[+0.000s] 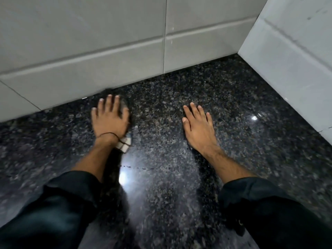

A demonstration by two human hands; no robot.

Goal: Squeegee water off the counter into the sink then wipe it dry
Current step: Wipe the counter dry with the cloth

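My left hand (110, 119) lies flat with straight fingers on a cloth (124, 144), pressing it onto the black speckled granite counter (170, 108) near the back wall. Only a pale striped corner of the cloth shows beside my wrist, and a dark blurred part shows beyond my fingertips. My right hand (198, 126) rests flat on the bare counter to the right, fingers straight, holding nothing. No squeegee and no sink are in view. A thin line of water drops (138, 168) crosses the counter between my forearms.
A grey tiled wall (107, 51) runs along the back of the counter. A white tiled side wall (291, 60) closes the corner at the right. Bright light reflections shine on the counter surface.
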